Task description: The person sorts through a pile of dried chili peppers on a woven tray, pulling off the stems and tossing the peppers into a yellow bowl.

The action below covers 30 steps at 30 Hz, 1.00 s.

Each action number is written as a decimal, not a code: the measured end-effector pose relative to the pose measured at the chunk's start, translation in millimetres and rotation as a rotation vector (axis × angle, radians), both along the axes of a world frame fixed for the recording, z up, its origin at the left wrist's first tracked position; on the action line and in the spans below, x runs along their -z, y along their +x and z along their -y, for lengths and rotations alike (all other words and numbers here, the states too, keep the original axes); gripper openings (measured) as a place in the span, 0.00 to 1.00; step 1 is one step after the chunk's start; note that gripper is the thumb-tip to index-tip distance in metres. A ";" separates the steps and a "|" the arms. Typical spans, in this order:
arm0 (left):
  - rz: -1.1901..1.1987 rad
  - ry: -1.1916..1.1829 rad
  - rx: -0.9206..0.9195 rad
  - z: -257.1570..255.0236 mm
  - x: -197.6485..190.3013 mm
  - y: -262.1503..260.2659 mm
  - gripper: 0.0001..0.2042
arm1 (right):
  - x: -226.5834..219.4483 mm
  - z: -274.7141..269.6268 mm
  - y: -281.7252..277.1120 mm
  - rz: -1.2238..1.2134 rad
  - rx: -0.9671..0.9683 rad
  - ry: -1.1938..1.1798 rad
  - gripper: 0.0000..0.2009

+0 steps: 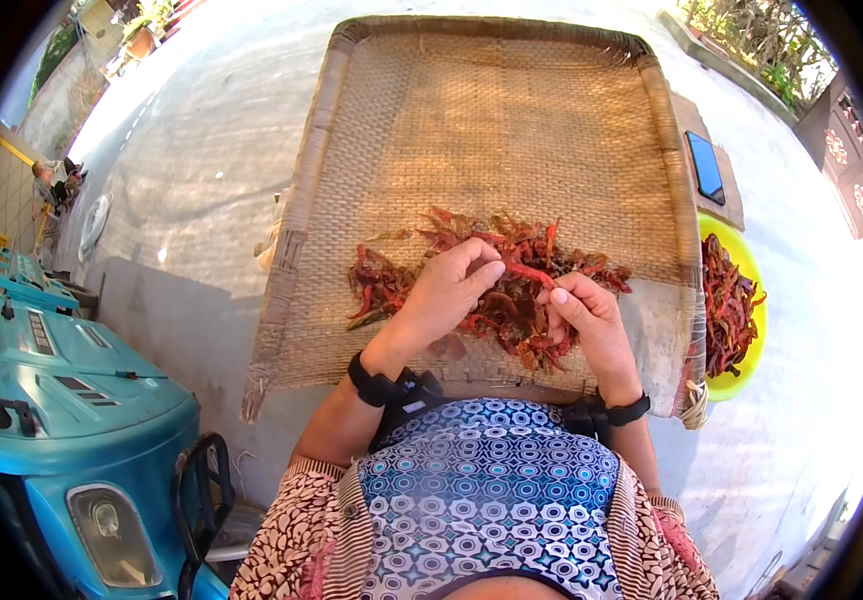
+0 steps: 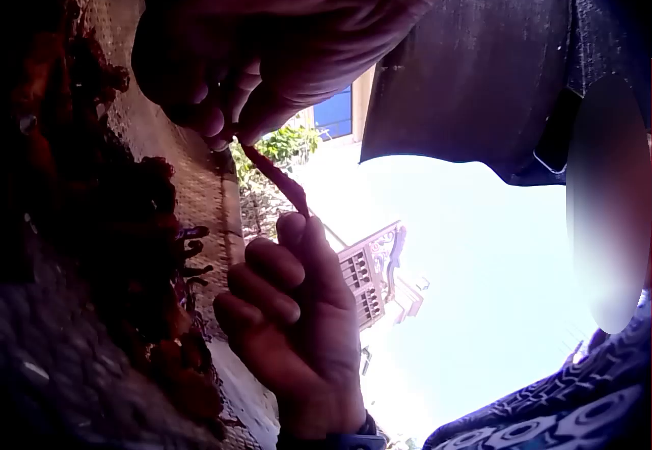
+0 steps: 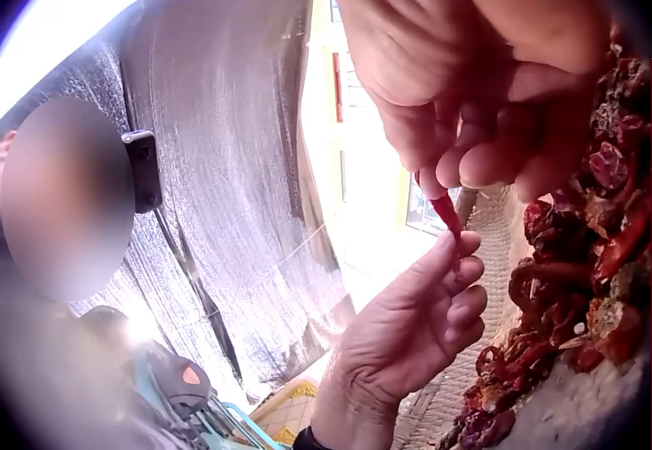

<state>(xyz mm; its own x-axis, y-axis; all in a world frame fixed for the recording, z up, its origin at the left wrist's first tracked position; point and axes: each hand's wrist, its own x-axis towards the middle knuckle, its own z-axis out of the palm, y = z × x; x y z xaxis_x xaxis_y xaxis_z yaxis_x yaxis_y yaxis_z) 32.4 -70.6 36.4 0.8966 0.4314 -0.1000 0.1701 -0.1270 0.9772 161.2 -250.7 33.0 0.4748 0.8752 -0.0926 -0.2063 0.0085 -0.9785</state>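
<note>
A red chili pepper (image 1: 529,273) stretches between the two hands, above a heap of dried chilies (image 1: 511,325) on a woven mat tray (image 1: 491,120). The left hand (image 1: 451,290) pinches one end of it between thumb and fingers. At the other end, the right hand (image 1: 591,325) pinches it with thumb and forefinger. In the left wrist view the chili (image 2: 275,177) runs slanting from one hand's fingertips to the other's. The right wrist view shows the short red length of chili (image 3: 445,212) between both sets of fingertips.
Right of the tray, a yellow basin (image 1: 751,375) holds more chilies. Above it a phone (image 1: 704,167) lies on cardboard (image 1: 729,205). A teal vehicle (image 1: 91,400) stands at the left, near the tray's front corner. Another person (image 1: 56,182) sits far left.
</note>
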 end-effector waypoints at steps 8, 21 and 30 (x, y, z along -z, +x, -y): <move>-0.200 0.613 -0.177 -15.2 17.8 -6.2 0.10 | 13.7 36.4 57.4 -0.206 0.513 0.321 0.11; -0.325 0.811 -0.123 -15.1 30.1 -5.6 0.14 | 37.0 60.5 82.1 -0.712 0.574 0.557 0.12; -0.310 0.890 -0.150 -14.6 40.7 -2.0 0.12 | 29.5 19.5 40.1 -0.624 0.446 0.339 0.09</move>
<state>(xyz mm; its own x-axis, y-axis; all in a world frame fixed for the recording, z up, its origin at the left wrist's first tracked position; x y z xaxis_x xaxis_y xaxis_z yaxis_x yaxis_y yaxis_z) 30.5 -56.0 -4.2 0.8145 0.5721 0.0967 0.4800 -0.7580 0.4416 201.3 -270.2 3.5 0.7318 0.6454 -0.2187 -0.6167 0.4906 -0.6156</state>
